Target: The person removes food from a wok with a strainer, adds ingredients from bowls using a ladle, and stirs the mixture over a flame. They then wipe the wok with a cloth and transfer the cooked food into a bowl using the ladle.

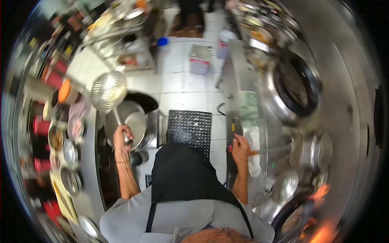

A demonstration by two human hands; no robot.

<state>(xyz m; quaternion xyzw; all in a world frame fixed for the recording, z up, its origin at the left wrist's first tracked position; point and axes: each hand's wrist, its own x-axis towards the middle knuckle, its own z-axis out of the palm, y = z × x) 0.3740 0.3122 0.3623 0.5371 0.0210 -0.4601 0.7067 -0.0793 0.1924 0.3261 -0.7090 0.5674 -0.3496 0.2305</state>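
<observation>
My left hand point(122, 137) is closed around the handle of a large perforated metal skimmer point(108, 90). The skimmer's round bowl points away from me, and its handle crosses over a tall metal pot point(135, 121). At the edge of the right-hand counter, my right hand point(240, 146) is closed on a long-handled metal utensil point(273, 150). An orange-red grip shows on either side of those fingers. The utensil's far end, over the stove side, is too blurred to name. Beside this hand lies a folded white cloth point(254, 158).
A big wok point(298, 83) sits on the right-hand range; flames point(322, 235) rise near another pan at lower right. A ladle point(285, 186) rests close by. Several bowls and containers line the left counter point(87, 162). A black mat point(189, 127) covers floor ahead, with a tin point(200, 58) beyond.
</observation>
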